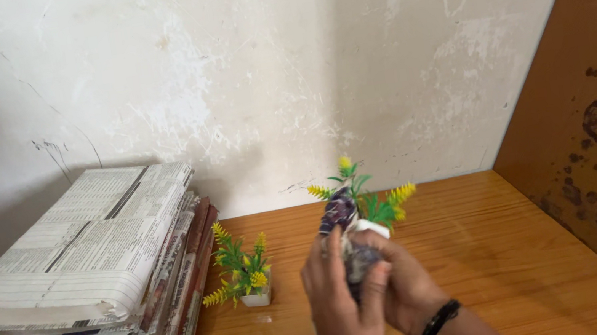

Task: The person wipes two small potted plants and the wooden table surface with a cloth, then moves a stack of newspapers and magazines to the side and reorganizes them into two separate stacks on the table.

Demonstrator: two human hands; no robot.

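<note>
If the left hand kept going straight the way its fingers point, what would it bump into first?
The left hand points up and away, toward the small green and yellow plastic plant it already touches. Past that, probably the scuffed white wall, though depth is hard to judge.

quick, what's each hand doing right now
Left hand: closed around the small potted plant, which is partly wrapped in a dark cloth.
Right hand: closed on the same plant's pot from the other side.
</note>
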